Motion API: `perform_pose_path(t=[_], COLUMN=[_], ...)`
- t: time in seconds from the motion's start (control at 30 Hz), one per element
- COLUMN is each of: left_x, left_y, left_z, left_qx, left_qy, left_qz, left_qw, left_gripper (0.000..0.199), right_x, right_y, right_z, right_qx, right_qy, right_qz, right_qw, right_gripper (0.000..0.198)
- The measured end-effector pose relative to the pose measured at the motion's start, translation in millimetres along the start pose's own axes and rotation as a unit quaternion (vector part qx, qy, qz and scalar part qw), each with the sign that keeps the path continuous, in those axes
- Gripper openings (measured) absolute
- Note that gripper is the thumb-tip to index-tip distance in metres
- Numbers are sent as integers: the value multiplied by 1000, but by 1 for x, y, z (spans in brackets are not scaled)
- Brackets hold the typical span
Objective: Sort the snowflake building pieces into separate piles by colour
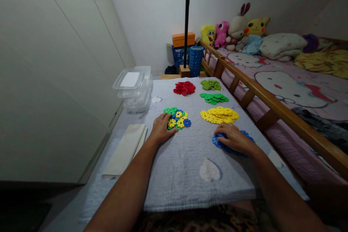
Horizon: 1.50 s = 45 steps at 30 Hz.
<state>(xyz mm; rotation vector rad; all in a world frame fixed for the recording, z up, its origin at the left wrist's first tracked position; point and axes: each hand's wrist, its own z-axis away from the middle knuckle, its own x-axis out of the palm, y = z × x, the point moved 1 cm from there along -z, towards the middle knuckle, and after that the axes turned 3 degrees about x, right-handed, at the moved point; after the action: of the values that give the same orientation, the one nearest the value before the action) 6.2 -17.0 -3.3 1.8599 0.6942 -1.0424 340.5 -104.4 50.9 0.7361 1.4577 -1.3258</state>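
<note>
My left hand (pixel 162 127) curves around the near left side of a mixed pile of notched plastic discs (pixel 179 115) in green, yellow and blue. Its thumb and fingers are apart, touching the edge of the pile. My right hand (pixel 233 137) rests low over a heap of blue notched discs (pixel 217 140), fingers bent and thumb spread from them, partly hiding the heap. Just beyond it lies a heap of yellow discs (pixel 219 115). Farther back are a green disc heap (pixel 214 98), an olive-green heap (pixel 211 85) and a red heap (pixel 184 88) of plastic pieces.
Stacked clear plastic containers (pixel 136 96) stand at the table's back left, a folded cream cloth (pixel 125 150) nearer. A pale blue cloth (pixel 179 174) covers the table. A wooden bed rail (pixel 255 94) runs along the right, a black pole (pixel 186 21) rises behind, and a white cabinet (pixel 54 79) flanks the left.
</note>
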Motion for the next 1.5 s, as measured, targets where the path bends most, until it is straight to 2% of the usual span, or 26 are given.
perform_pose_path(t=[0.2,0.37,0.53,0.67,0.8,1.0,1.13,1.2,1.33,1.5], left_x=[-1,-3,-3,-3,-3,-2,-1,-1,0,1], left_y=[1,3,3,3,3,3,3,3,5,6], left_z=[0,0,1,1,1,0,0,0,0,0], left_qx=[-4,0,6,7,8,1,-4,-5,-7,2], left_qy=[3,6,17,15,13,5,5,7,8,14], left_qz=[3,9,18,19,15,9,11,13,12,6], left_qw=[1000,1000,1000,1000,1000,1000,1000,1000,1000,1000], left_gripper=[72,71,70,70,71,72,72,73,76,78], right_x=[-2,-4,23,49,58,54,31,13,-16,-28], right_y=[-8,-39,-82,-94,-90,-84,-70,-56,-24,2], right_z=[0,-28,-74,-91,-90,-88,-84,-78,-53,-15], right_qx=[13,-27,-60,-38,-28,-35,-13,5,38,44], right_qy=[-32,-16,42,101,120,138,214,227,150,59], right_qz=[32,6,33,46,37,5,-57,-111,-198,-177], right_qw=[999,999,997,993,992,990,975,968,968,981], right_gripper=[16,18,32,31,24,21,19,18,28,18])
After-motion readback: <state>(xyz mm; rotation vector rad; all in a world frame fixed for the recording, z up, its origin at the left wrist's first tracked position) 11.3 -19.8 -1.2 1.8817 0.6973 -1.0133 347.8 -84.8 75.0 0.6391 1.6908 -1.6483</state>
